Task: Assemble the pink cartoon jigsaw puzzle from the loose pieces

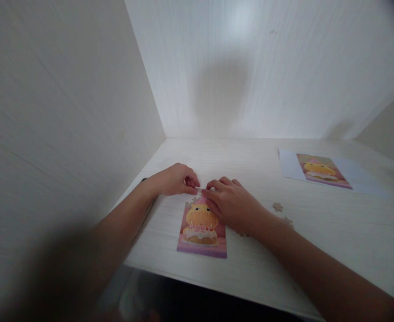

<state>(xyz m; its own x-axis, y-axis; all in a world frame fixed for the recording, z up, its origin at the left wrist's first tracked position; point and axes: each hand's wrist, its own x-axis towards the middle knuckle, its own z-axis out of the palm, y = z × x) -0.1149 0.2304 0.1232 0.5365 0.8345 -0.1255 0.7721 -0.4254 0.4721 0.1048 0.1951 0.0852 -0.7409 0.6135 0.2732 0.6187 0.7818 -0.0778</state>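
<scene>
A jigsaw puzzle (202, 228) lies near the table's front edge, showing a yellow cartoon animal with a pink hat behind a cake with candles. Its upper edge is uneven, with piece tabs showing at the top left. My left hand (178, 180) is at that upper edge, thumb and fingers pinched; what they hold is too small to make out. Across from it, my right hand (232, 201) rests over the puzzle's upper right corner and covers it. Its fingers are bent, their tips closed on a small pale jigsaw piece (199, 191) between the two hands.
Loose jigsaw pieces (278, 207) lie right of my right hand, some partly hidden by the forearm. A white sheet (287, 164) bearing the same picture (324, 170) lies at the back right. Pale walls (250, 98) enclose the table (156, 241) at the back and sides.
</scene>
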